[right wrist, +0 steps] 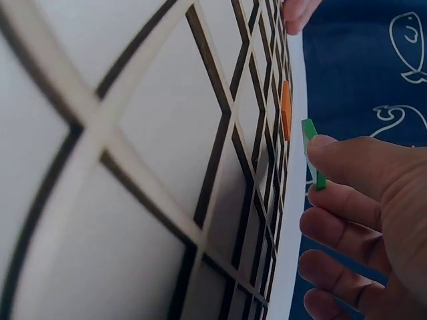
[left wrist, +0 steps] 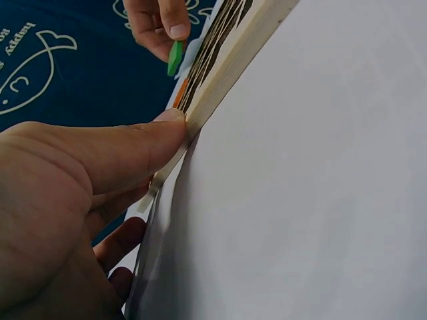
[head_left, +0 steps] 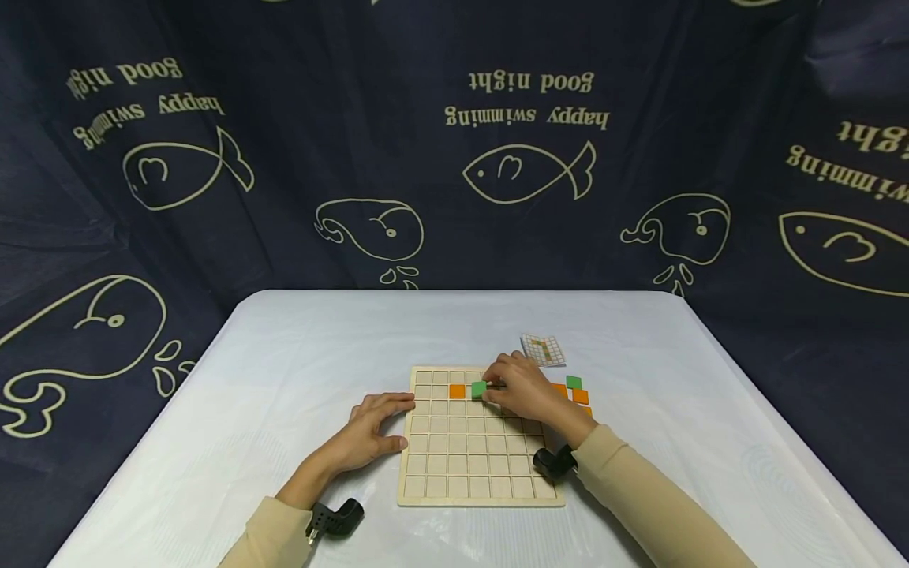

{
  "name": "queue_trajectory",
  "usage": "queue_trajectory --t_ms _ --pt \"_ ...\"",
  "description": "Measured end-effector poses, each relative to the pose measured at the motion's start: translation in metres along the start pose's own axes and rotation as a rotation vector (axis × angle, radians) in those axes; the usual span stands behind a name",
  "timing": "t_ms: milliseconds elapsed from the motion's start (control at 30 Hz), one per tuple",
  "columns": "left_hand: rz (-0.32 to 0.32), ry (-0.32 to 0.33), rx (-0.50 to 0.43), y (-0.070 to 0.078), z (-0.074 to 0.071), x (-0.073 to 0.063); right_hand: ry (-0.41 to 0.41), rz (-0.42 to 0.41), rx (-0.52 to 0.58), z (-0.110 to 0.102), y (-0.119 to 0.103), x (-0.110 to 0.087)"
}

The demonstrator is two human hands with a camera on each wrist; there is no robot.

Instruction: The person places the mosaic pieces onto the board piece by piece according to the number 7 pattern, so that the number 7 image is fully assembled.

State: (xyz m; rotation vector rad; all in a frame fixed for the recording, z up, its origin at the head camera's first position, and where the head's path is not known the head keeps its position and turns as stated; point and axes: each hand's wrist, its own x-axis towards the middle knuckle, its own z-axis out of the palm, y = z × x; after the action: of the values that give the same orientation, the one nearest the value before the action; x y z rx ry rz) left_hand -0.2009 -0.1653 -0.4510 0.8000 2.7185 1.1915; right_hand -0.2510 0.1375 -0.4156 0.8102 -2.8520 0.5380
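Observation:
A wooden grid board lies on the table, divided into rows of shallow square cells. My right hand pinches a green square tile between thumb and fingers, tilted close over the board's far rows. One orange tile sits in a cell just left of it. At the board's left edge, my left hand rests with thumb and fingers extended against the wooden rim; in the left wrist view its thumb touches the rim.
Beyond the board lies a small printed card with a coloured grid pattern. Loose orange tiles and a green tile lie right of the board, partly behind my right hand. A white cloth covers the table; a dark patterned curtain hangs behind.

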Motion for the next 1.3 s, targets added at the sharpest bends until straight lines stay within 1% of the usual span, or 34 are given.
queue_trajectory --t_ms 233,700,1300 --pt "0.007 0.003 0.004 0.0004 0.0 0.0004 -0.016 0.003 -0.025 0.0034 0.0006 0.0048" --pt "0.002 0.01 0.002 0.0021 -0.0003 0.0004 -0.055 -0.006 -0.022 0.0039 0.0 0.0082" --pt "0.007 0.013 0.014 0.0003 0.0004 0.0016 -0.052 -0.019 -0.015 0.0079 0.0023 0.0103"
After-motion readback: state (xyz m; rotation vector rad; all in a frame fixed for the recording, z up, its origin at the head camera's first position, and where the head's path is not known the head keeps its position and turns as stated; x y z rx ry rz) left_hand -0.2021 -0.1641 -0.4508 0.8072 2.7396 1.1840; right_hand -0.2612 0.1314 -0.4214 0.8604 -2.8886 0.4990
